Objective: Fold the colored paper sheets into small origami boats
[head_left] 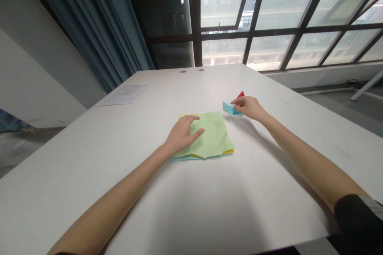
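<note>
A stack of square paper sheets (pixel 211 133) lies on the white table, light green on top with yellow and light blue edges showing beneath. My left hand (pixel 183 132) rests on the stack's left side, thumb and fingers apart. Farther off to the right, my right hand (pixel 249 107) has its fingertips pinched on a small light-blue folded paper shape (pixel 228 108) with a pointed corner. Just behind those fingers, a red folded paper piece (pixel 241 94) sticks up, mostly hidden by the hand. Whether the red piece touches the blue one, I cannot tell.
A printed sheet (pixel 124 94) lies at the table's far left. Two round cable holes (pixel 183 71) sit near the back edge of the white table (pixel 119 139). Beyond stand a blue curtain (pixel 98 24) and dark-framed windows (pixel 224 50).
</note>
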Motion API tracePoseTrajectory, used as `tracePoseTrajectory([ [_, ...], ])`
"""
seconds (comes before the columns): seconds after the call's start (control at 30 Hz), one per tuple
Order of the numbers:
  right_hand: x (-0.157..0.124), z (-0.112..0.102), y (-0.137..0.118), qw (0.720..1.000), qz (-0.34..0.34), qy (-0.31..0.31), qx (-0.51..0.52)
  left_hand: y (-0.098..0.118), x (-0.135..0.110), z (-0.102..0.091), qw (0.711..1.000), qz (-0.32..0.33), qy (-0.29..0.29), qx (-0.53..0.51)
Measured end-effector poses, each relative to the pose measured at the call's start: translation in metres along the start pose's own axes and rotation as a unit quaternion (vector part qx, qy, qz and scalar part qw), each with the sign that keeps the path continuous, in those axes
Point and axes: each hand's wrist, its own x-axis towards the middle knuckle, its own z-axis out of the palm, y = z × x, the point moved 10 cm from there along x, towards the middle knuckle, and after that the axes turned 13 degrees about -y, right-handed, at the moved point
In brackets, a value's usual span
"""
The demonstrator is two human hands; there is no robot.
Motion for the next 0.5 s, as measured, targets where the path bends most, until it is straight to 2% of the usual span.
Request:
tracePoseTrajectory([
  [0.1, -0.011, 0.011, -0.040, 0.993, -0.053, -0.049, 0.094, 0.004, -0.002, -0.012, 0.995, -0.011, 0.039, -0.087],
  [0.27, -0.032, 0.034, -0.087, 0.966, -0.113, -0.141, 0.187, 0.011, -0.006, -0.007, 0.977, -0.045, 0.024, -0.205],
  [0.4, -0.044, 0.039, -0.107, 0.961, -0.133, -0.161, 0.183, 0.011, -0.007, -0.006, 0.964, -0.053, 0.033, -0.257],
  [0.5, -0.048, 0.043, -0.113, 0.955, -0.146, -0.170, 0.195, 0.007, -0.008, -0.010, 0.965, -0.066, 0.055, -0.249],
])
